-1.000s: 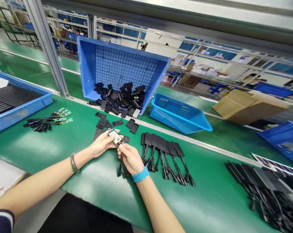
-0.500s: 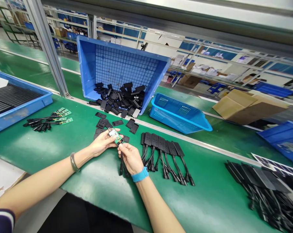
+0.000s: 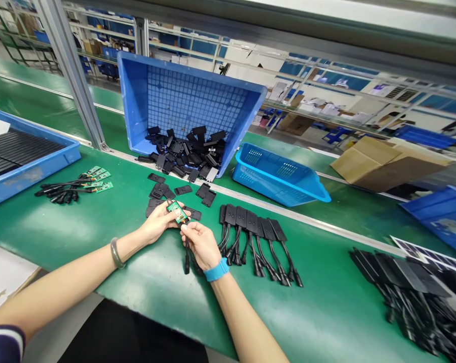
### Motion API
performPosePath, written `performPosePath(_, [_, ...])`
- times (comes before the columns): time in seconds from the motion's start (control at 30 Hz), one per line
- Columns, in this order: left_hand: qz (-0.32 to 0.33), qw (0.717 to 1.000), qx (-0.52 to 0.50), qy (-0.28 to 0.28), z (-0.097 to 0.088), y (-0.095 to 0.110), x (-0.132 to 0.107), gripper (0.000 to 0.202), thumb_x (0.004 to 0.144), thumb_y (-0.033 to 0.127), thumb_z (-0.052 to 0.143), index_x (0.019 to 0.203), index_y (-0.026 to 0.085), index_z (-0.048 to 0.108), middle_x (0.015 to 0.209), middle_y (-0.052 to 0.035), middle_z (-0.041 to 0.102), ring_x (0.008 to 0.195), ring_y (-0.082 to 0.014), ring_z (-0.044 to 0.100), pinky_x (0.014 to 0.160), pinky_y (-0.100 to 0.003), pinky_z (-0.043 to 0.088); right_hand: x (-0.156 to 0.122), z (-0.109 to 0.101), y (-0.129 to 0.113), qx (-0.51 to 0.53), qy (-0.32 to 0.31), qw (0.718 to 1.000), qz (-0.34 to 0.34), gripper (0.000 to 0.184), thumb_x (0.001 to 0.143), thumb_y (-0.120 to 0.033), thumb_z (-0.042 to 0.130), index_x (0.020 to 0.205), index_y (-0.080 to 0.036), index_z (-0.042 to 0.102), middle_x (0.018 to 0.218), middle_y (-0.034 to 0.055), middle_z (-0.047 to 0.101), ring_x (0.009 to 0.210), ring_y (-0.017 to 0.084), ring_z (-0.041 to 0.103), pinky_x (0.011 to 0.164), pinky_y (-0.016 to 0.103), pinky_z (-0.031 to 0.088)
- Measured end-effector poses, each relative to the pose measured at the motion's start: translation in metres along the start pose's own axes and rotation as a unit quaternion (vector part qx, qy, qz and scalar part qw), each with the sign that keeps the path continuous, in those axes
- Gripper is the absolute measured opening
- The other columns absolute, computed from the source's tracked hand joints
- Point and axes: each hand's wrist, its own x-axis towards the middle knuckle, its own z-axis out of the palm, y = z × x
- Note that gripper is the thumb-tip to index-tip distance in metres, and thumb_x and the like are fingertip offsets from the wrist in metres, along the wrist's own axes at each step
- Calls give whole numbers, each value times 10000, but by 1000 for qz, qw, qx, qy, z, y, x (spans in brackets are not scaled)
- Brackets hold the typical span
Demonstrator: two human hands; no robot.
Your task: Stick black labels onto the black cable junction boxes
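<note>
The left hand (image 3: 157, 222) held a green board (image 3: 177, 212) with its fingers curled around it and its thumb on top. The right hand (image 3: 201, 244) pinched the black cord (image 3: 187, 258) at the board's near end. The board was over the middle of the table (image 3: 144, 287), and a black edge showed beside it, but I cannot tell if it sat snugly in a case.

This one looked about half made, with no cover on top. Just to the right, a row of black cases (image 3: 252, 224) with cords looked finished. On the left, a few bare boards (image 3: 99, 176) seemed left to do. Loose black case parts (image 3: 159, 191) lay just past the left hand, and more filled the bottom of a big blue bin (image 3: 197, 75) on the far side.
</note>
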Motion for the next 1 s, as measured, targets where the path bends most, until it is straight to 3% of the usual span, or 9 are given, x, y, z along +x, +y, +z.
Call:
performPosePath(0.3, [-6,1000,10,12,2,-1,-1,503,749,425,812,1094,152,569,1006,-119,745,867,-204,707,722,-306,577,-3,2,-9,24,-14,998,63,486,450,-462,943,620,-140,621,576,-24,602,485,50,464,439,182,360])
performPosePath(0.6, [16,999,32,28,2,3,-4,464,736,425,808,1023,156,561,940,-119,758,780,-219,717,683,-320,562,-4,4,-1,5,-9,1000,21,490,486,-430,931,709,-171,581,589,-23,624,504,83,517,480,204,380])
performPosePath(0.73, [40,997,70,22,1,2,-5,515,766,470,768,1101,169,519,933,-113,758,795,-230,721,687,-321,553,-3,-2,3,-112,-2,993,-31,412,578,-411,884,774,-185,601,561,-29,623,492,105,533,502,224,388])
performPosePath(0.87, [58,991,120,20,2,1,-8,556,805,501,717,1193,174,487,969,-122,753,920,-257,715,727,-323,545,-5,-5,1,-291,15,948,-126,272,744,-409,750,643,-187,629,568,12,646,496,124,530,515,252,400])
performPosePath(0.93, [59,990,130,14,3,2,-9,551,815,505,704,1203,181,485,965,-116,752,912,-253,715,727,-321,543,-8,-4,-2,-308,20,939,-154,271,773,-399,717,613,-195,639,550,10,644,481,128,524,513,258,404])
performPosePath(1.0, [49,992,116,6,4,4,-10,541,811,501,710,1193,189,488,940,-103,754,871,-245,720,716,-319,543,-11,-1,-4,-280,17,947,-159,259,770,-402,718,616,-202,659,539,7,644,467,130,524,503,259,408])
